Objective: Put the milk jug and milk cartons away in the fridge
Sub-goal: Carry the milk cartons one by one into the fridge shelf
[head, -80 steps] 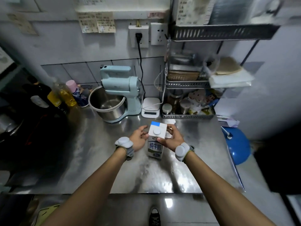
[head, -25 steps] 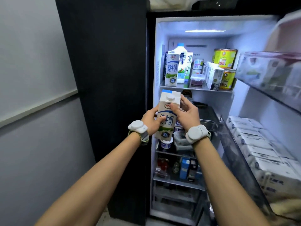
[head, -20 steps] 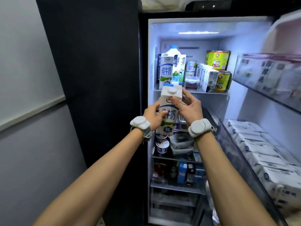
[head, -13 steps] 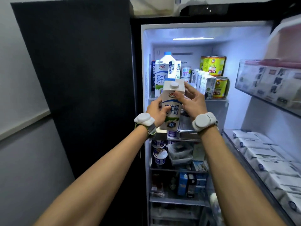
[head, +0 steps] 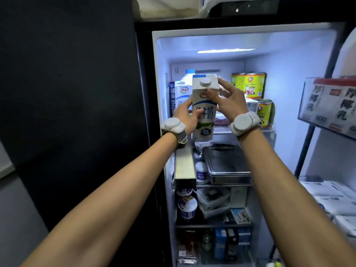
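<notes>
The left hand (head: 185, 114) low and right hand (head: 229, 101) high curl round the tall white-and-blue cardboard milk carton (head: 205, 105), keeping it upright (cap uppermost), likely for the fridge's top shelf (head: 221, 132).

Milk carton (head: 205, 106): white, round white cap, blue characters, green band low on the front. Near upright, in the air before the top shelf of the open, lit fridge (head: 292, 60), gripped by left hand (head: 185, 116) and right hand (head: 231, 103). Second carton (head: 182, 95) upright on top shelf, far left, partly hidden. Milk jug (head: 189, 74), blue cap, just behind it
</notes>
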The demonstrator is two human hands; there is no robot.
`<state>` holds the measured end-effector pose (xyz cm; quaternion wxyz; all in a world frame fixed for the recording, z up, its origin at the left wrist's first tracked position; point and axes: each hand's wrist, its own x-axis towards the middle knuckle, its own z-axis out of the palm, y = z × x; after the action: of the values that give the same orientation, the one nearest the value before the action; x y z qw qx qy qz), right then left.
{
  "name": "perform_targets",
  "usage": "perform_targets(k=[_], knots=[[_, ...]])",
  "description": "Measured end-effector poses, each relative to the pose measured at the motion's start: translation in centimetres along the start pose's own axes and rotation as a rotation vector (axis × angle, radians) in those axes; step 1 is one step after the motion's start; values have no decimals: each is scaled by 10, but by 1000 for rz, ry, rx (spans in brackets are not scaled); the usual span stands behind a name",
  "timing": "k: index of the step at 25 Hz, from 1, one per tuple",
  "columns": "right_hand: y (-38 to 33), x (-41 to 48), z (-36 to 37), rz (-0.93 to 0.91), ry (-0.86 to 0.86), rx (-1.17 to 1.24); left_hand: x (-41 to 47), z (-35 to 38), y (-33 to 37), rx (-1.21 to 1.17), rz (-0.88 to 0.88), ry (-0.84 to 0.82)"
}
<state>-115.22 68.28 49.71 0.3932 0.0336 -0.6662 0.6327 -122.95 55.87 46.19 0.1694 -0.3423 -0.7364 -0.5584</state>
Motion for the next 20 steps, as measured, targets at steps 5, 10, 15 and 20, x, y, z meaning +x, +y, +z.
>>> perform_targets(k=[5,10,15,20], knots=[[17,35,-11,34,14,9,28,19,-12,37,14,-4],[41,60,-16,66,20,-22,43,34,-26,65,-44,-39],[62,76,-17,66,9,8,48,39,-29,151,-98,-14],[74,88,-7,7,14,-133,39,38,-43,338,-175,-102]])
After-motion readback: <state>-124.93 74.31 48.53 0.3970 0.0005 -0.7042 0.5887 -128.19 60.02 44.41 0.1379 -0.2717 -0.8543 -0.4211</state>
